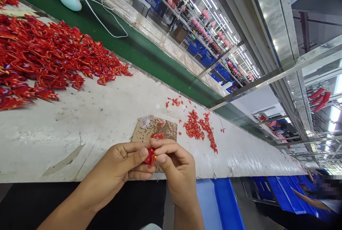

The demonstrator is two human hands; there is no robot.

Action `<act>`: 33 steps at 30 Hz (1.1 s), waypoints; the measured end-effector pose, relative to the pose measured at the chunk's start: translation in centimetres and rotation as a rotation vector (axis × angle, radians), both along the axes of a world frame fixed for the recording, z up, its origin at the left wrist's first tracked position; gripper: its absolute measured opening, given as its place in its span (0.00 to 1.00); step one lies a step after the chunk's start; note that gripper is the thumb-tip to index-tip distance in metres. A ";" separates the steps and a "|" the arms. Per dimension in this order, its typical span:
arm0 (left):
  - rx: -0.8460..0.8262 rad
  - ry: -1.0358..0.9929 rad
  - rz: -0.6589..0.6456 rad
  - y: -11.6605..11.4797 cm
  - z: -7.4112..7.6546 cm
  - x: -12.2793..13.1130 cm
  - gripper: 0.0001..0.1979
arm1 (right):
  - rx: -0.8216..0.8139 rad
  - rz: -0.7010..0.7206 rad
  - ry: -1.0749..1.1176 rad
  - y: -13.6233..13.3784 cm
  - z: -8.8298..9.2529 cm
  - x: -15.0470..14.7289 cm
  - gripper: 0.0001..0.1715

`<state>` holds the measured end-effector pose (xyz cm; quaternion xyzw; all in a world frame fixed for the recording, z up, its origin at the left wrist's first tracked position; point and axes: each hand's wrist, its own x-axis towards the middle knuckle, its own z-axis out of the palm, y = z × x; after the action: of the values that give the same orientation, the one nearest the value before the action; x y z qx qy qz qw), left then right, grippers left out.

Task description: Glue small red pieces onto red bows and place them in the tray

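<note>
Pinching one small red piece [150, 157] from both sides, the two hands meet over the near part of the cardboard scrap [141, 133], which serves as the landmark here. The left hand [125, 162] comes in from the left of that cardboard, its thumb and fingers drawn close on the piece; the right hand [176, 164] comes in from the right, thumb and fingertips likewise narrowed on the other side. Neither hand is nearer, since the piece lies between both sets of fingertips, and that seems the relation that counts most: left grip, piece, right grip, almost in a line across the cardboard. The piece's long axis is partly hidden by fingers; what shows seems to run across that line, with a pointed end toward the wearer, though I cannot be sure. Whether it touches the cardboard cannot be told either. A glossy red item [158, 136] lies on the cardboard just beyond the fingertips, its nature unclear. On the white table [107, 116], a group of smaller red bits [193, 125] lies right of the cardboard, and a big heap of red pieces [53, 55] lies well to its left and farther off.
</note>
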<state>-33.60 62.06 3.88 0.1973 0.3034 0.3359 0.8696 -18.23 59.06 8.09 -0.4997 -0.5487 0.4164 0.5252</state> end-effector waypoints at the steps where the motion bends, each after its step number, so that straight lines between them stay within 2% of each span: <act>1: 0.001 -0.005 -0.002 0.0 0.0 0.0 0.21 | 0.006 0.000 -0.011 0.0 0.0 0.0 0.03; 5: 0.001 -0.007 -0.011 0.0 0.1 0.0 0.19 | 0.019 -0.002 -0.053 0.0 0.0 0.1 0.03; 10: 0.014 0.039 -0.007 -0.2 0.2 0.1 0.22 | 0.045 -0.006 -0.084 -0.1 -0.3 -0.2 0.02; 15: 0.055 0.079 -0.002 -0.3 -0.2 0.4 0.21 | 0.135 -0.114 -0.099 -0.5 -1.3 -0.8 0.05; 19: 0.077 0.076 -0.017 -0.4 -0.4 0.4 0.20 | 0.136 -0.055 -0.071 -0.6 -1.7 -0.6 0.04; 22: 0.101 0.056 -0.024 -0.6 0.0 0.5 0.18 | 0.159 -0.019 -0.055 -0.7 -1.9 -0.6 0.03; 25: 0.117 0.077 0.012 -0.8 0.7 0.8 0.19 | 0.184 -0.050 -0.014 -1.1 -2.4 -0.7 0.05; 27: 0.139 0.138 0.044 -0.9 1.2 1.1 0.19 | 0.140 -0.101 0.035 -1.6 -2.7 -0.7 0.09; 29: 0.219 0.302 0.112 -1.4 1.6 1.4 0.18 | 0.048 -0.136 0.138 -2.2 -2.7 -0.5 0.16; 32: 0.519 0.699 0.323 -2.7 1.8 1.7 0.15 | -0.120 -0.090 0.360 -3.4 -2.4 0.3 0.25; 33: 0.600 0.742 0.358 -3.2 1.7 1.8 0.13 | -0.162 -0.066 0.428 -3.8 -2.3 0.6 0.27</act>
<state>-31.84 58.85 5.53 0.4892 0.5110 0.4593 0.5372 -17.66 55.23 5.79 -0.4583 -0.3731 0.5382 0.6009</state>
